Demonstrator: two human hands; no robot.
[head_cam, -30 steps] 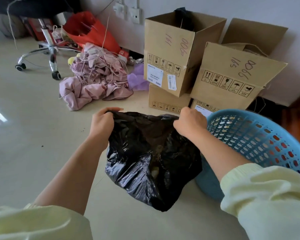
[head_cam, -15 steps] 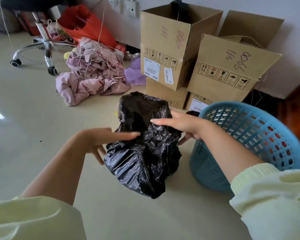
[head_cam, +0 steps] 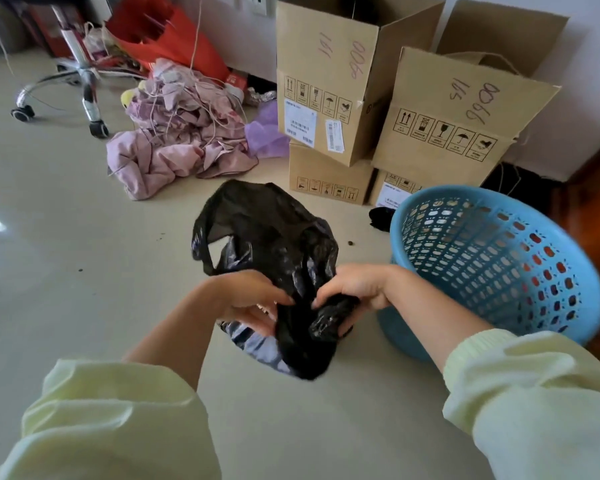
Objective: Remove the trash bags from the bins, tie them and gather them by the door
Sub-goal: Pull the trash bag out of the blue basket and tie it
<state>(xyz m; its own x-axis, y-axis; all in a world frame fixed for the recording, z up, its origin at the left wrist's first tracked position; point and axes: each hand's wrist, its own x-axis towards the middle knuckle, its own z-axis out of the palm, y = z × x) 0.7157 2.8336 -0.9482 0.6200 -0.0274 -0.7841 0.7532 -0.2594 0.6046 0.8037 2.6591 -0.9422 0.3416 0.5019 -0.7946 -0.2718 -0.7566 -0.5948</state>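
A black trash bag [head_cam: 274, 237] lies on the pale floor in the middle of the head view, out of the bin. Its open top with a handle loop flops away from me. My left hand [head_cam: 246, 299] pinches the bag's near part from the left. My right hand [head_cam: 354, 289] grips a bunched twist of the same plastic from the right. The two hands almost touch. The blue perforated bin [head_cam: 499, 268] stands tilted just right of the bag, with no liner in it.
Several cardboard boxes [head_cam: 329, 74] are stacked against the far wall. A heap of pink cloth [head_cam: 174, 140] and a red bag [head_cam: 163, 36] lie left of them. An office chair base [head_cam: 73, 77] stands far left. Small crumbs dot the floor near the bin.
The bag went from held up by its rim to lying on the floor with its top flopped away. Both hands came down and closed on its near part.
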